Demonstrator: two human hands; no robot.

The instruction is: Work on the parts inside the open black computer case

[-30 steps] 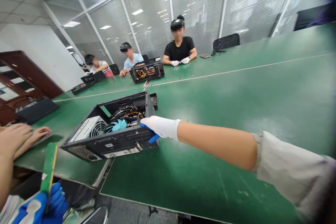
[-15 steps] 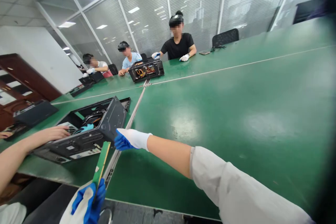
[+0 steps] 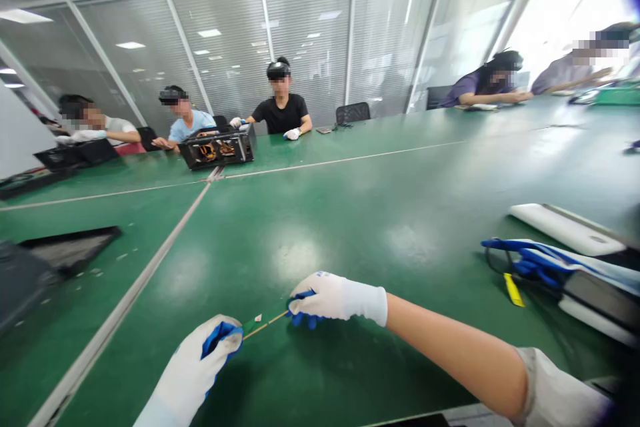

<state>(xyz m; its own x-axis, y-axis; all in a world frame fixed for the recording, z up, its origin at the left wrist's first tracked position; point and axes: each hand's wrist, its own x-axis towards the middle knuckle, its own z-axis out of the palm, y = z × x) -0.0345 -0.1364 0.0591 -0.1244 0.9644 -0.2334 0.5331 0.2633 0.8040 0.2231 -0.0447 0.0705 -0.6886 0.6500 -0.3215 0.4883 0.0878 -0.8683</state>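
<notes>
A green RAM stick (image 3: 264, 327) with a gold contact edge is held low over the near part of the table, between my two hands. My left hand (image 3: 203, 360), in a white and blue work glove, is closed on its left end. Gloved the same way, my right hand (image 3: 320, 300) pinches the right end. The gloves cover both ends of the stick, and its green face blends with the table surface below. A small white mark (image 3: 258, 318) shows beside the stick's upper edge.
A dark case (image 3: 23, 280) and a black panel (image 3: 75, 247) lie at left. Blue-and-white gloves (image 3: 555, 263), a yellow tag (image 3: 513, 290) and a white device (image 3: 565, 228) lie at right. Across the green table (image 3: 380, 213), several people sit near an open computer case (image 3: 220, 149).
The view has swung right. My right hand has left the computer case at left and now grips the RAM stick, which my left hand has turned from upright to nearly level.
</notes>
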